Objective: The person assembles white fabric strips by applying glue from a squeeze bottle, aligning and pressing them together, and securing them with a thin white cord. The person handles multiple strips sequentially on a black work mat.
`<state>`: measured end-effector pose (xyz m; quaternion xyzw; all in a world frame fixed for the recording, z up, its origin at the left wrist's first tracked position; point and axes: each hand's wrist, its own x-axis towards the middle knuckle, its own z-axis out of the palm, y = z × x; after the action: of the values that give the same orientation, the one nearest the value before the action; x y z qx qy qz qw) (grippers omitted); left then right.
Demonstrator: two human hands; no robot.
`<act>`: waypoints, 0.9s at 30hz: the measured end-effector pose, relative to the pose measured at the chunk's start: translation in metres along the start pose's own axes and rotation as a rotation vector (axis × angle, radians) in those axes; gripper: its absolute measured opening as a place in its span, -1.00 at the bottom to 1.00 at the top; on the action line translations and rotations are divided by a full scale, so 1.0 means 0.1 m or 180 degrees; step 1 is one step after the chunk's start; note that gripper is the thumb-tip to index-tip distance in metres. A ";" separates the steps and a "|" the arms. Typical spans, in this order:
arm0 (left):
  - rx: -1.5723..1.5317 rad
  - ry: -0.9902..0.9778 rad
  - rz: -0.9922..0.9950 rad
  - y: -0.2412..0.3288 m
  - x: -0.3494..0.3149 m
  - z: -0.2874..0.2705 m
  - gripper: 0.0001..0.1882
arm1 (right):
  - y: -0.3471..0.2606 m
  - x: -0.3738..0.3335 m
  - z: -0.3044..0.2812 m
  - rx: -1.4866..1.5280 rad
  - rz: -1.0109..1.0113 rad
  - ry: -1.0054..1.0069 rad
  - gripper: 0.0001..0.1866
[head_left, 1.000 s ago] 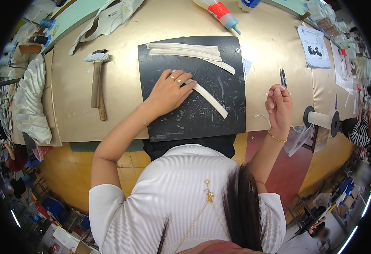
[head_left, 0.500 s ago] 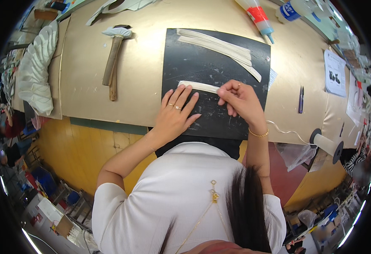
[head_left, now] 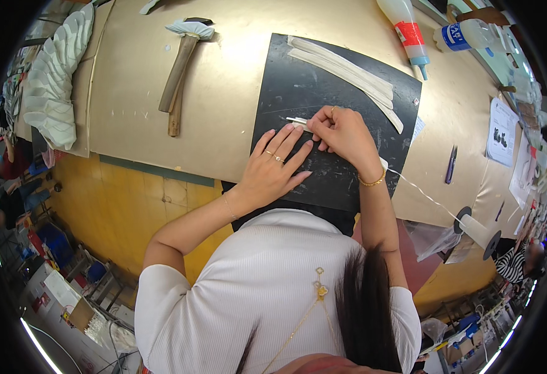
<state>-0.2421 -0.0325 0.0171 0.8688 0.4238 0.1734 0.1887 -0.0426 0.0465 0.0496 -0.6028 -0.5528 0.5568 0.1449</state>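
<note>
A short length of pale strip (head_left: 298,121) lies on the black board (head_left: 280,93) in front of me. My left hand (head_left: 270,165) rests flat, fingers stretched out, with its fingertips at the strip's near edge. Close beside them, my right hand (head_left: 345,138) pinches the strip between thumb and fingers. Most of the strip is hidden by my hands. A thin white cord (head_left: 414,185) runs from a spool (head_left: 476,232) on the right to my right wrist, where it passes out of sight.
More pale strips (head_left: 348,71) lie together at the board's far side. A hammer (head_left: 179,81) with its head wrapped in cloth lies to the left, a red-labelled squeeze bottle (head_left: 411,37) at the far right. Tweezers (head_left: 451,165) and a printed sheet (head_left: 502,132) are on the right. White pleated pieces (head_left: 55,81) line the left edge.
My right hand has moved left along the strip, closer to my left hand, and less of the strip shows. The view has shifted slightly.
</note>
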 end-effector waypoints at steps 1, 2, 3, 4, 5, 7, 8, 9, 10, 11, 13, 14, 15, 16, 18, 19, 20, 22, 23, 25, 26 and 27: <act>-0.0004 0.0021 0.0013 -0.01 0.00 0.00 -0.37 | 0.01 0.00 0.00 0.0052 0.0021 -0.0013 -0.77; -0.0009 0.0040 0.0027 -0.02 0.01 -0.01 -0.37 | 0.01 0.00 -0.01 0.0105 0.0043 -0.0025 -0.77; -0.0011 0.0061 0.0044 -0.02 0.02 -0.01 -0.37 | 0.02 0.00 -0.01 0.0144 0.0086 -0.0027 -0.78; -0.0006 0.0068 0.0051 -0.03 0.02 -0.02 -0.37 | 0.02 0.00 -0.01 0.0184 0.0131 -0.0027 -0.78; -0.0001 0.0075 0.0058 -0.03 0.03 -0.02 -0.36 | 0.02 0.00 -0.02 0.0224 0.0175 -0.0026 -0.79; 0.0012 0.0080 0.0079 -0.04 0.04 -0.03 -0.36 | 0.04 0.00 -0.03 0.0320 0.0188 -0.0044 -0.79; 0.0020 0.0077 0.0090 -0.05 0.04 -0.03 -0.35 | 0.05 0.00 -0.04 0.0370 0.0195 -0.0052 -0.80; 0.0032 0.0075 0.0100 -0.05 0.04 -0.03 -0.35 | 0.05 0.00 -0.04 0.0388 0.0196 -0.0050 -0.80; 0.0036 0.0077 0.0103 -0.05 0.05 -0.03 -0.35 | 0.06 0.00 -0.04 0.0408 0.0197 -0.0048 -0.80; 0.0039 0.0079 0.0107 -0.05 0.05 -0.03 -0.35 | 0.06 0.00 -0.05 0.0427 0.0198 -0.0045 -0.81; 0.0050 0.0074 0.0109 -0.06 0.06 -0.03 -0.35 | 0.07 0.01 -0.06 0.0388 0.0204 -0.0040 -0.80; 0.0054 0.0064 0.0109 -0.06 0.06 -0.04 -0.35 | 0.07 0.01 -0.06 0.0368 0.0207 -0.0036 -0.80; 0.0054 0.0052 0.0113 -0.06 0.07 -0.04 -0.34 | 0.07 0.00 -0.06 0.0388 0.0197 -0.0033 -0.80; 0.0060 0.0043 0.0107 -0.05 0.07 -0.04 -0.34 | 0.07 0.00 -0.06 0.0407 0.0187 -0.0030 -0.80; 0.0072 0.0025 0.0094 -0.05 0.08 -0.04 -0.33 | 0.07 0.00 -0.06 0.0428 0.0184 -0.0026 -0.80; 0.0076 0.0035 0.0088 -0.04 0.08 -0.04 -0.33 | 0.07 0.00 -0.06 0.0429 0.0193 -0.0025 -0.80; 0.0079 0.0045 0.0082 -0.04 0.07 -0.03 -0.32 | 0.07 0.00 -0.05 0.0431 0.0201 -0.0024 -0.80; 0.0084 0.0070 0.0069 -0.03 0.08 -0.03 -0.31 | 0.08 0.00 -0.05 0.0428 0.0189 -0.0010 -0.80; 0.0084 0.0085 0.0062 -0.02 0.08 -0.02 -0.30 | 0.08 0.00 -0.05 0.0427 0.0184 -0.0003 -0.80; 0.0088 0.0109 0.0064 -0.01 0.08 -0.02 -0.29 | 0.08 0.00 -0.05 0.0394 0.0168 0.0000 -0.79; 0.0095 0.0119 0.0073 -0.02 0.08 -0.02 -0.27 | 0.07 0.00 -0.05 0.0378 0.0160 0.0001 -0.79; 0.0097 0.0129 0.0082 -0.02 0.09 -0.02 -0.26 | 0.07 0.00 -0.05 0.0373 0.0151 0.0007 -0.79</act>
<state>-0.2392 -0.0242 0.0188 0.8733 0.4188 0.1869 0.1645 -0.0350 0.0459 0.0455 -0.6069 -0.5046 0.5908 0.1674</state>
